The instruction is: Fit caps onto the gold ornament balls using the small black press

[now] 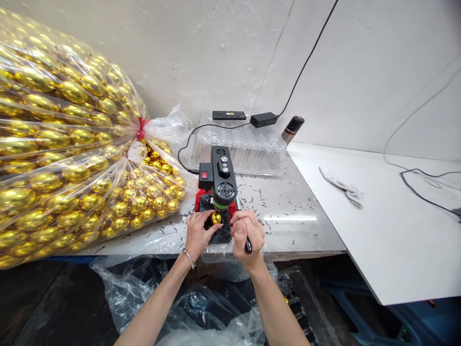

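Observation:
A small shiny gold ball (216, 218) sits under the head of a black bench machine (224, 175) with a red switch. My left hand (199, 232) pinches the ball between thumb and fingers against a dark, shavings-covered base (225, 235). To the right of it, my right hand (248, 235) is wrapped round a lever with a black handle (248, 246), whose end shows below the fist. Red parts of the machine's base show behind both hands. Where the machine's head meets the ball is partly hidden.
Big clear bags of gold balls (72, 139) fill the left side. Behind the machine stands a clear plastic box (241, 156) bearing a power adapter (264, 119). A dark-capped bottle (293, 129) leans nearby. Gloves (342, 186) lie on the white table (389, 230). Black shavings litter the worktop.

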A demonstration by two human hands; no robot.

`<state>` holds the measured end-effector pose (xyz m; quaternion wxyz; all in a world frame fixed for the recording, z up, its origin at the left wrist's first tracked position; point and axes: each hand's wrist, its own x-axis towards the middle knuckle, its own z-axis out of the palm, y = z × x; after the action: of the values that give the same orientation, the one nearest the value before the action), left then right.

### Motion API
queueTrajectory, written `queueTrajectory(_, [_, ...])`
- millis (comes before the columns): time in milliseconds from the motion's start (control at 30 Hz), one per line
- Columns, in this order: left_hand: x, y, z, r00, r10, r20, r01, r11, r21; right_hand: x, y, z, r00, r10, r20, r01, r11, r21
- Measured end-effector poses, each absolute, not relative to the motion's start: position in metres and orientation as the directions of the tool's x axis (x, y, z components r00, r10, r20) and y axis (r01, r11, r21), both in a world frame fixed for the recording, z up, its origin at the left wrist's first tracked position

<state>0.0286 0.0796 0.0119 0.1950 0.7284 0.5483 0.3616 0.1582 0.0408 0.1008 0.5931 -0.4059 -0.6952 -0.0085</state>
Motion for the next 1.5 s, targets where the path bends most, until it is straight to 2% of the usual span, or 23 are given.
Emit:
queueTrajectory(100, [0.028,0.08,0.011,0.158,0.939,0.306,0.655,-0.331,0.679,0.159,0.042,0.089,0.039,0.54,0.841,0.565,0.682,-0.465])
queueTrajectory(300, [0.027,0.08,0.008,0.159,0.921,0.356,0.657,-0.368,0.658,0.16,0.048,0.056,0.008,0.46,0.888,0.604,0.705,-0.371])
queueTrajectory(533, [0.027,0.081,0.006,0.161,0.915,0.369,0.65,-0.38,0.658,0.155,0.053,0.037,0.116,0.445,0.888,0.57,0.702,-0.426])
queueTrajectory(767, [0.027,0.081,0.006,0.165,0.923,0.348,0.635,-0.369,0.679,0.157,0.049,0.038,-0.01,0.461,0.887,0.586,0.722,-0.368])
queueTrajectory(933, [0.029,0.084,0.007,0.134,0.929,0.345,0.597,-0.353,0.72,0.152,0.043,0.086,0.136,0.552,0.823,0.525,0.664,-0.532])
queueTrajectory(1033, [0.025,0.076,0.009,0.082,0.914,0.398,0.57,-0.37,0.733,0.151,0.042,0.123,0.187,0.659,0.729,0.479,0.587,-0.653])
queueTrajectory(1100, [0.018,0.062,0.011,0.089,0.881,0.465,0.562,-0.429,0.707,0.151,0.042,0.137,0.178,0.69,0.702,0.477,0.564,-0.675])
queueTrajectory(1233, [0.002,0.017,0.013,0.302,0.779,0.55,0.535,-0.616,0.579,0.15,0.041,0.136,0.16,0.677,0.718,0.482,0.581,-0.656])
queueTrajectory(1300, [-0.004,0.002,0.015,0.356,0.747,0.562,0.549,-0.653,0.521,0.149,0.041,0.129,0.17,0.666,0.726,0.478,0.589,-0.652])
queueTrajectory(1433, [-0.014,0.028,0.037,0.259,0.735,0.626,0.631,-0.62,0.467,0.147,0.041,0.122,0.187,0.648,0.738,0.474,0.599,-0.646])
queueTrajectory(1500, [-0.022,0.069,0.058,0.168,0.759,0.63,0.732,-0.524,0.436,0.147,0.041,0.121,0.179,0.634,0.753,0.475,0.614,-0.63])
